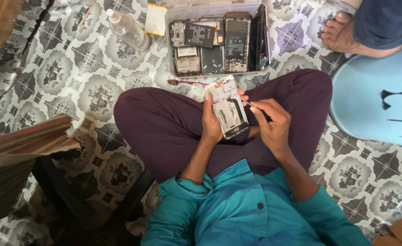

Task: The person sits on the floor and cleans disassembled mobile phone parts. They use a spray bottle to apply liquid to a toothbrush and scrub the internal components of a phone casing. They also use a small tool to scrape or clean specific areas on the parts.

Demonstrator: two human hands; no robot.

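I sit cross-legged in dark purple trousers on a patterned floor mat. My left hand (211, 119) grips an opened phone frame (228, 107), white and silver inside, held over my lap. My right hand (270, 122) pinches a thin dark tool (257, 110) whose tip touches the phone's right edge. A small red-handled tool (186, 83) lies on the mat just beyond my knee.
A clear plastic tray (217, 10) of phone parts and circuit boards lies ahead. A clear bottle (128, 28) and a yellowish flat piece (156, 19) lie left of it. Another person's bare foot (342, 32) and blue-clad knee (378, 95) are at right. Striped fabric (28, 134) sits at left.
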